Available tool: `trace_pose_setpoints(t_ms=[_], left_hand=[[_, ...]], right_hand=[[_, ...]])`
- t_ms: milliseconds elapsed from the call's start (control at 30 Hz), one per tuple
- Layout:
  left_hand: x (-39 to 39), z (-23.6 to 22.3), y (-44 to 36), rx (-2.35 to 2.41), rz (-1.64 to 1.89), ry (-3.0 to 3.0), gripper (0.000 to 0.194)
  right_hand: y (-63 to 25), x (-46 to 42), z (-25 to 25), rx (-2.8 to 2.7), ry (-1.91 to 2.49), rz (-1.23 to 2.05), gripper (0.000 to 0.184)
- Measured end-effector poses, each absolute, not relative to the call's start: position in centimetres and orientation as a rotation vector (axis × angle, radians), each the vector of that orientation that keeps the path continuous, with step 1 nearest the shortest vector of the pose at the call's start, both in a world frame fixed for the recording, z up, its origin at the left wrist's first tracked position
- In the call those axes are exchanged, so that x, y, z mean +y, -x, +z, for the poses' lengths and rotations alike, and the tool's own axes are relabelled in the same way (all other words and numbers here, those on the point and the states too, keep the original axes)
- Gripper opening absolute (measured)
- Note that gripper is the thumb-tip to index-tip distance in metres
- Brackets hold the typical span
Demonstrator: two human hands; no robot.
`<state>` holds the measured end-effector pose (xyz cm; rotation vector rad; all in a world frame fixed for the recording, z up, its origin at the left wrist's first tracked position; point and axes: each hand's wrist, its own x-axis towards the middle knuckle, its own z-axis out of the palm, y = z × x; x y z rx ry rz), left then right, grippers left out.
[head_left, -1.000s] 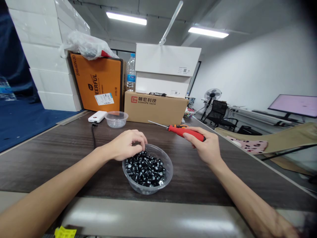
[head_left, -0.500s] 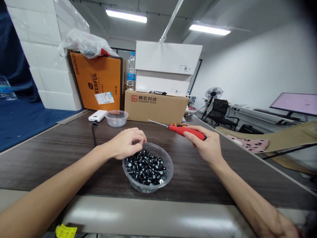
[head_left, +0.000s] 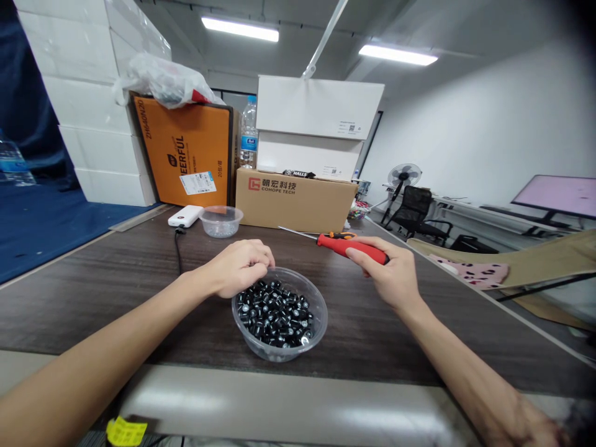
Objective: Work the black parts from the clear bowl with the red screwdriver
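A clear plastic bowl [head_left: 316, 329] full of small black metal parts [head_left: 274, 313] stands on the dark wooden table [head_left: 93, 292] in front of me. My left hand [head_left: 239, 267] hovers over the bowl's far-left rim, fingers curled and pinched downward; whether a part is between them I cannot make out. My right hand [head_left: 391, 276] is closed round the red handle of a screwdriver [head_left: 344, 244], right of the bowl, its thin shaft pointing left and away.
A smaller clear bowl [head_left: 221, 221] and a white power bank [head_left: 185, 216] with a black cable lie farther back. Behind them stand a brown carton [head_left: 293, 202], white boxes, an orange box [head_left: 189, 155] and a water bottle [head_left: 248, 133]. Chairs, a fan and a monitor are at the right.
My left hand has lifted slightly at the bowl's rim, fingers still pinched. The right hand and screwdriver stay almost still. The view has shifted a little.
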<state>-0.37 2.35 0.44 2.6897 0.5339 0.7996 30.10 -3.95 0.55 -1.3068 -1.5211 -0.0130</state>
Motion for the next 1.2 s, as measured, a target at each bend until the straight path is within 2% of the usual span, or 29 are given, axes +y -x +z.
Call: trace_pose_setpoints(t_ms=[733, 933, 1067, 1200], left_hand=[[2.0, 0.3, 0.1, 0.587, 0.838, -2.518, 0.018], [1.2, 0.6, 0.1, 0.486, 0.797, -2.405, 0.008], [0.7, 0.8, 0.1, 0.392, 0.610, -2.451, 0.021], [0.6, 0.9, 0.1, 0.412, 0.492, -2.493, 0.026]], right_hand=[[-29.9, -4.1, 0.5, -1.508, 1.271, -0.001, 0.032], [-29.9, -4.3, 0.6, -1.509, 1.233, 0.001, 0.029], [-29.8, -4.4, 0.6, -1.513, 1.224, 0.008, 0.029], [-29.6, -4.4, 0.6, -1.522, 1.222, 0.017, 0.030]])
